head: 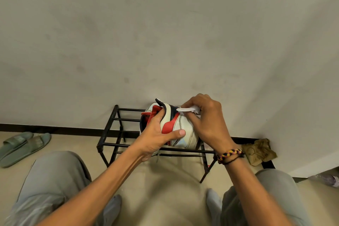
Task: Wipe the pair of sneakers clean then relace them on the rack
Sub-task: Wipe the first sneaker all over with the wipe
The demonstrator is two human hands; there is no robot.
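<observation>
A white sneaker [183, 124] with red and navy panels stands on the top bars of a black metal shoe rack [111, 130] against the wall. My left hand [157, 134] grips it at the heel, fingers inside the red-lined collar and thumb pressed on its side. My right hand [205, 117], with a braided bracelet at the wrist, is curled over the front of the shoe and pinches a white shoelace [187, 109]. The shoe's toe is hidden behind my right hand. Only one sneaker shows.
A crumpled brown cloth [259, 152] lies on the right end of the rack. A pair of grey-green slides [23, 145] lies on the floor at left by the black skirting. My knees in grey trousers frame the rack. A pale wall [165, 42] rises behind.
</observation>
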